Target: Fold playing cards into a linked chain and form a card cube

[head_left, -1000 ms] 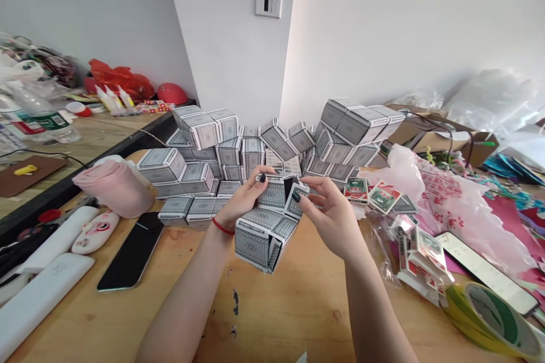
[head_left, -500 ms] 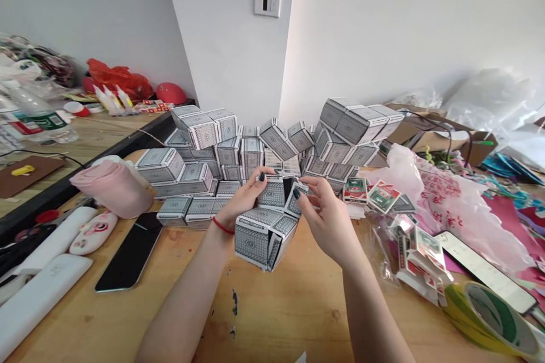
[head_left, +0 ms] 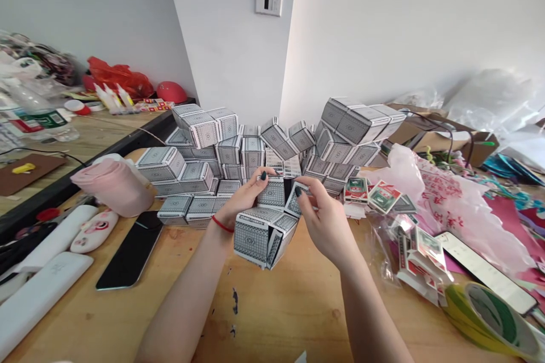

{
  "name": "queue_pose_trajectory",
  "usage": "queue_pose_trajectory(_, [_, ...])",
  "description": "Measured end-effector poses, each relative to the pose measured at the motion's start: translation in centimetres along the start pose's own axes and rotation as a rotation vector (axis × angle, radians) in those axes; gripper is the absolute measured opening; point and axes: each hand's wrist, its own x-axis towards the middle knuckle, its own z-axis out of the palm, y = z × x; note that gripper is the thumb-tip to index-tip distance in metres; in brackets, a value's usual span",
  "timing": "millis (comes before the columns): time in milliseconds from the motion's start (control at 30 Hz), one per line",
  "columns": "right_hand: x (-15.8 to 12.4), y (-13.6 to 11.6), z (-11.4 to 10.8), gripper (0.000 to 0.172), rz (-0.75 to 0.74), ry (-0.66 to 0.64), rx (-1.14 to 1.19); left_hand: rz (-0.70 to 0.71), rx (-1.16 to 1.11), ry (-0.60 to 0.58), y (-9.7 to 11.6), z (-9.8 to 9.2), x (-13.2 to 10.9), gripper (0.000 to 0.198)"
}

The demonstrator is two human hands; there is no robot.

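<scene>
A structure of joined playing-card boxes [head_left: 252, 241], grey-patterned on its faces, is held above the table between both hands. My left hand [head_left: 246, 195] grips its upper left side, thumb on top. On the upper right, my right hand [head_left: 319, 212] pinches a card flap [head_left: 294, 199] with thumb and fingers. A dark gap shows between that flap and the box beside it. Behind the hands stand stacks of similar card boxes [head_left: 159, 164], with a tilted box [head_left: 276, 139] in the middle. The fingers' undersides are hidden.
At the left lie a black phone [head_left: 130, 250], a white case [head_left: 45, 290] and a pink roll [head_left: 113, 187]. To the right are card packs [head_left: 384, 195], a plastic bag [head_left: 451, 204], a lit phone [head_left: 485, 269] and yellow tape [head_left: 457, 309]. The wooden table [head_left: 276, 317] has dark scraps.
My right thumb and fingers have shifted slightly on the card flap, which is tilted a little differently. The left hand keeps its grip.
</scene>
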Motion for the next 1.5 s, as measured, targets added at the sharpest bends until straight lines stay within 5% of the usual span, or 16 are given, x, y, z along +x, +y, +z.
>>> queue_pose_trajectory(500, [0.1,0.4,0.6,0.029,0.023,0.016,0.101,-0.035,0.11,-0.05,0.4,-0.6,-0.1,0.028])
queue_pose_trajectory(900, [0.4,1.6,0.2,0.034,0.081,-0.084,0.427,0.001,0.092,-0.081,0.2,-0.9,-0.3,0.024])
queue_pose_trajectory(1500, [0.4,1.0,0.6,0.023,0.103,0.044,0.474,-0.035,0.144,-0.085,1.0,-0.3,-1.0,0.018])
